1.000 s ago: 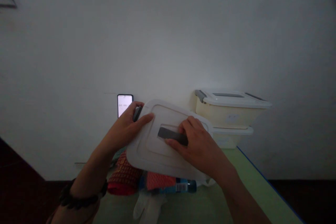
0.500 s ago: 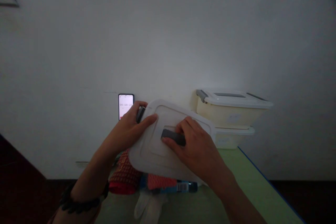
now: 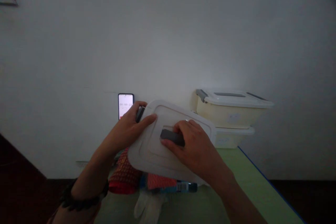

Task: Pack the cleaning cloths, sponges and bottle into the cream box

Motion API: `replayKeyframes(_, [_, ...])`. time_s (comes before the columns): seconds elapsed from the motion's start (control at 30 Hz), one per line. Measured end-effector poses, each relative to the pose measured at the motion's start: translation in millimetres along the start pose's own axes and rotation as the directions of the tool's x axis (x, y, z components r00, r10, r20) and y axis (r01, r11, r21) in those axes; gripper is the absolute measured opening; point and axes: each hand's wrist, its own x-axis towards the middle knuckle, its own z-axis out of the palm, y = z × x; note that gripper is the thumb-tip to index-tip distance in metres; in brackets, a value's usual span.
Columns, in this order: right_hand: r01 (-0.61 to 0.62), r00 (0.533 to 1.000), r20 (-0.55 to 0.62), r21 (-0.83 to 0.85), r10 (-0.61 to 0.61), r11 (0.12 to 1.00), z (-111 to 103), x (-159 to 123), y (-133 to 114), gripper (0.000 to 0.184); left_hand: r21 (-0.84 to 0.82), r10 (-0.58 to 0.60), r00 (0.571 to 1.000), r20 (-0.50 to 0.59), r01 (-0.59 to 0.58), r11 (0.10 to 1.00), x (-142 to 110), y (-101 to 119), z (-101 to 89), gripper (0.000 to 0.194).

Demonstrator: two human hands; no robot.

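Observation:
A white plastic storage box lid (image 3: pixel 154 155) is held tilted over the table, its top side facing me. My left hand (image 3: pixel 131 126) grips its left end, thumb on the top and fingers round the edge by a dark grey latch (image 3: pixel 140 113). Closed on the grey handle (image 3: pixel 169 135) in the lid's middle is my right hand (image 3: pixel 195 143). Whether a box body is under the lid is hidden. Partly below it lie a red patterned roll (image 3: pixel 124 171), a pinkish-red textured item (image 3: pixel 161 182), a blue packaged item (image 3: pixel 182 186) and a whitish glove (image 3: pixel 149 206).
Two lidded cream storage boxes (image 3: pixel 225 115) are stacked at the right against the wall (image 3: pixel 168 42). A phone (image 3: pixel 126 105) showing a timer stands upright behind my left hand. The green tabletop (image 3: pixel 252 185) has a blue right edge.
Both hands keep their hold. The lid and my right hand have shifted very slightly left; the things on the table stay where they were.

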Motion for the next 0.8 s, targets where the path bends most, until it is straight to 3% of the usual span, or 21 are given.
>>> replayKeyframes(0.53, [-0.03, 0.999, -0.047, -0.13, 0.024, 0.991, 7, 0, -9, 0.019, 0.103, 0.049, 0.999, 0.002, -0.049, 0.993, -2, 2, 0.7, 0.048])
replayKeyframes(0.8, [-0.009, 1.0, -0.008, -0.075, 0.009, 0.997, 3, 2, -10, 0.015, 0.09, 0.053, 0.998, 0.032, -0.056, 0.994, -3, 3, 0.6, 0.051])
